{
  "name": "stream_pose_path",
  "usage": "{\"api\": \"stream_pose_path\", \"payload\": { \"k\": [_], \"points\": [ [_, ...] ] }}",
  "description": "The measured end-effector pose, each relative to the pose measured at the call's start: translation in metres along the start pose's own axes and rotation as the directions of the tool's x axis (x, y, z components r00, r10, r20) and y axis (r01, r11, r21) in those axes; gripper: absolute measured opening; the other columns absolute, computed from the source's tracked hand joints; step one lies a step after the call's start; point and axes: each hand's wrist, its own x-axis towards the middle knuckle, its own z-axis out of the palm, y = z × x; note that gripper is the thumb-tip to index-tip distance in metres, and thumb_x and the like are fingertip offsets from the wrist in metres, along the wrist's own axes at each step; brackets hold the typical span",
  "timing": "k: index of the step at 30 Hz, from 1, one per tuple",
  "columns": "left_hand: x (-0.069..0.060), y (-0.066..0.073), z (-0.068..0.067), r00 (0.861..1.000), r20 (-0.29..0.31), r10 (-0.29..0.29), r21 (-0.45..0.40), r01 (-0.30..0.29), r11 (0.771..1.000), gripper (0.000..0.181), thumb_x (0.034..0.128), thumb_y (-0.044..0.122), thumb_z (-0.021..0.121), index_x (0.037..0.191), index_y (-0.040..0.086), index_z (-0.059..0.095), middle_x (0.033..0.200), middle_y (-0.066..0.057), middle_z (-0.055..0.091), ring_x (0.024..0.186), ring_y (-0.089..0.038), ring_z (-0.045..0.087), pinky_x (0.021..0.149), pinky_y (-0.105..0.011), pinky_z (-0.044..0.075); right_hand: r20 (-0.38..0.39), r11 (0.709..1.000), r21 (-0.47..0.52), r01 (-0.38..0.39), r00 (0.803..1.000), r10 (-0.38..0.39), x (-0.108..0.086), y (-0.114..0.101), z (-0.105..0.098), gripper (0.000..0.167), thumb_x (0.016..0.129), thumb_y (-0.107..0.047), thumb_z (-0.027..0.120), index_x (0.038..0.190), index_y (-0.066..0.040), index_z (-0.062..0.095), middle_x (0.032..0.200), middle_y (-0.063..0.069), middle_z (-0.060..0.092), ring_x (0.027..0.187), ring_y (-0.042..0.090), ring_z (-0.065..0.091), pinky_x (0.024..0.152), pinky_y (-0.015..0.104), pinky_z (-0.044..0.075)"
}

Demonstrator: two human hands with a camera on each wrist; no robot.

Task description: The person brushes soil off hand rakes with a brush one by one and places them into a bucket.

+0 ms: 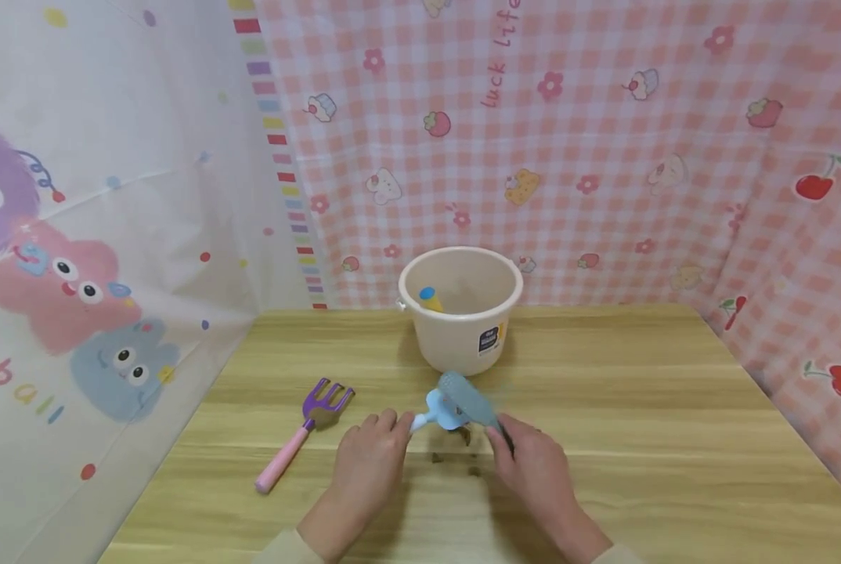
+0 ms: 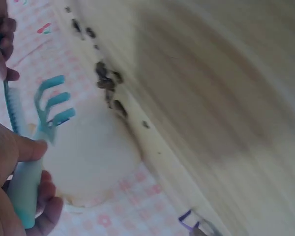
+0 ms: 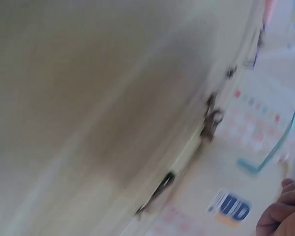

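My left hand (image 1: 369,462) grips the handle of a small light-blue hand rake (image 2: 50,105), its three bent tines raised above the table. In my right hand (image 1: 533,466) is a blue-grey brush (image 1: 468,398), angled over the rake's head; its bristles show in the left wrist view. Dark brown bits (image 2: 106,81) of debris lie scattered on the wooden table below the tools. Behind them stands a cream bucket (image 1: 463,341) with a blue-and-yellow object (image 1: 431,298) inside, mostly hidden by the rim.
A purple hand fork (image 1: 325,403) with a pink handle lies on the wooden table (image 1: 639,392), left of my left hand. Pink checked cloth (image 1: 568,141) hangs behind and to the right; white printed cloth (image 1: 181,117) hangs at the left.
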Motion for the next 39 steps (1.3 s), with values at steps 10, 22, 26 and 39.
{"api": "stream_pose_path", "payload": {
  "k": [10,22,26,39],
  "points": [
    [0.01,-0.002,-0.01,0.99,0.104,-0.092,-0.03,0.096,0.995,0.029,0.0792,0.019,0.082,0.103,0.011,0.067,0.079,-0.001,0.057,0.058,-0.017,0.052,0.043,-0.027,0.04,-0.074,0.997,-0.047,-0.065,0.995,0.061,-0.002,0.011,0.001,0.011,0.088,-0.012,0.073,0.081,-0.01,0.065,0.061,-0.003,0.053,0.05,0.015,0.047,0.043,0.035,0.039],
    [0.044,-0.016,-0.034,0.991,-0.029,-0.13,-0.149,0.124,0.981,0.03,0.0817,0.017,0.082,0.11,0.01,0.073,0.082,-0.003,0.062,0.056,-0.017,0.055,0.042,-0.026,0.04,0.041,0.954,-0.02,-0.298,0.953,0.299,-0.003,0.029,-0.012,0.012,0.095,-0.018,0.067,0.095,-0.006,0.072,0.063,0.001,0.058,0.051,0.016,0.045,0.044,0.033,0.037],
    [0.066,-0.026,-0.043,0.989,-0.039,-0.144,-0.18,0.134,0.974,0.025,0.0857,0.016,0.078,0.109,0.008,0.072,0.083,-0.006,0.063,0.056,-0.019,0.055,0.041,-0.028,0.041,0.052,0.948,0.008,-0.317,0.947,0.316,-0.001,0.023,-0.018,0.014,0.096,-0.018,0.065,0.097,-0.006,0.072,0.059,-0.002,0.051,0.049,0.012,0.041,0.043,0.029,0.033],
    [0.138,-0.051,-0.057,0.972,0.118,-0.202,-0.098,0.214,0.972,0.015,0.0929,0.01,0.056,0.1,0.0,0.066,0.084,-0.012,0.055,0.057,-0.024,0.05,0.043,-0.037,0.043,0.096,0.918,0.044,-0.395,0.916,0.389,-0.004,0.02,-0.029,0.026,0.1,-0.024,0.06,0.112,-0.005,0.072,0.059,-0.004,0.048,0.048,0.011,0.039,0.044,0.028,0.032]
  ]
}}
